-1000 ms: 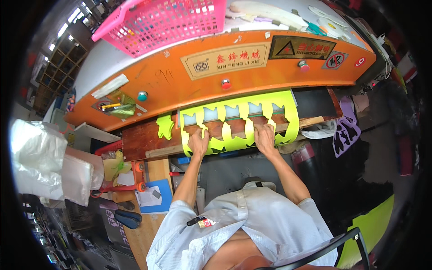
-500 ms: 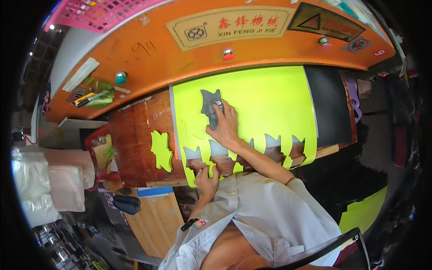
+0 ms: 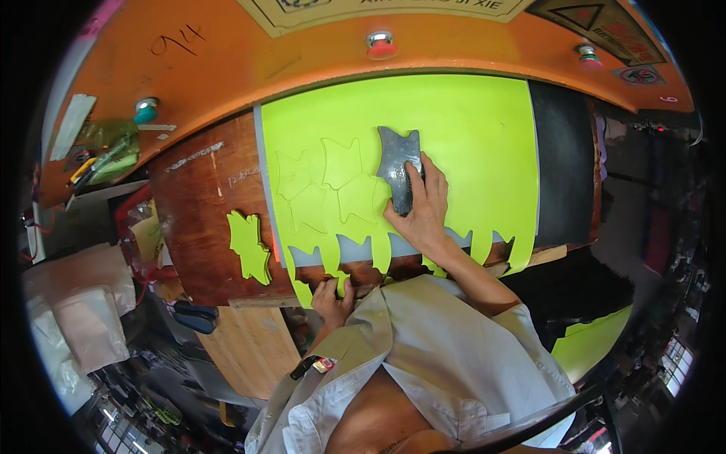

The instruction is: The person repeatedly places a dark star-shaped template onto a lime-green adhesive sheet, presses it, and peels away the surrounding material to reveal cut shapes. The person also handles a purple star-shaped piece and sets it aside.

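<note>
Dark grey die (image 3: pixel 398 163): set on the yellow-green sheet (image 3: pixel 473 151), near the middle of its width, two-pointed end toward the orange machine front (image 3: pixel 469 57). Right hand (image 3: pixel 423 204): closed on the die's near part, thumb at lower left, index finger laid on the upper face, other fingers along the right edge; forearm slanting up and leftward from the lower right. Cut outlines (image 3: pixel 344 163): on the sheet, left of the die. Left hand (image 3: pixel 333 304): at the sheet's near left corner, narrow strip between thumb and curled fingers, pinched; forearm bent close to the shirt (image 3: pixel 446 340). Stack of cut pieces (image 3: pixel 248 246): yellow-green, left of the sheet, on the reddish-brown board (image 3: pixel 197 212). Black mat (image 3: pixel 563 159): right of the sheet. Red button (image 3: pixel 382 49) and green button (image 3: pixel 146 111): mounted on the machine front.
</note>
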{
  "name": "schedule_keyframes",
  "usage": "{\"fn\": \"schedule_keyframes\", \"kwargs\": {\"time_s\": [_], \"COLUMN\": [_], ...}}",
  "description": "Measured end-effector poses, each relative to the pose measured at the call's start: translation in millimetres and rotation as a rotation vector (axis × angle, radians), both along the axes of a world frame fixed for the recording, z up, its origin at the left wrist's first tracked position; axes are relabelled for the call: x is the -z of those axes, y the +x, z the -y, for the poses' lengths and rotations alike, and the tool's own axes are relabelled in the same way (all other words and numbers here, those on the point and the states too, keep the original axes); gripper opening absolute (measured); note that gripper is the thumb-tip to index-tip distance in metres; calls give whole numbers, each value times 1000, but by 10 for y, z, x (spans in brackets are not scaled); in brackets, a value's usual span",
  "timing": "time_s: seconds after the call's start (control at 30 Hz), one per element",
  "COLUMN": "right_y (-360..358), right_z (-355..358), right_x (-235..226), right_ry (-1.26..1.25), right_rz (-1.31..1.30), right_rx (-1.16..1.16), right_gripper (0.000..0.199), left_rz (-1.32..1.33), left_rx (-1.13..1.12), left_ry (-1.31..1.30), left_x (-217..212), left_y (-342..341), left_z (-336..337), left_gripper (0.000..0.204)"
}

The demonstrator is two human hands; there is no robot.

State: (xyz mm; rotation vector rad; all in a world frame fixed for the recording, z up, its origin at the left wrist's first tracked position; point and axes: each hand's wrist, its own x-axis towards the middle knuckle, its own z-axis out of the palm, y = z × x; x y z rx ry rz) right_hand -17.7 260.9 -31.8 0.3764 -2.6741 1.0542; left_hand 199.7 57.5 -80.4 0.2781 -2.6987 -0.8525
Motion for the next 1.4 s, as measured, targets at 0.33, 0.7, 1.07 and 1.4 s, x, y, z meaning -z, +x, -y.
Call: {"fn": "schedule_keyframes", "kwargs": {"time_s": [0.33,0.7,1.07,1.4], "right_y": [-532,-1177,-191,-51], "right_z": [-98,-1988,-1609,-1577], "right_x": [-35,-1016,208,369], "right_ry": [-150,-247,15,4], "right_rz": [-120,-510,-231,-230], "right_rx": [81,184,251,223], "right_gripper": [70,13,28,28], "left_rz": [-184,33,-111,-106], "left_rx": [-70,-146,-207,-164], "left_ry": [-9,-73,-109,-42], "left_x": [-36,-115,-260,-301], "left_y": [-829,-1601,-2176,-2067], "left_z": [50,102,56,107], "left_gripper": [19,34,35,47]}}
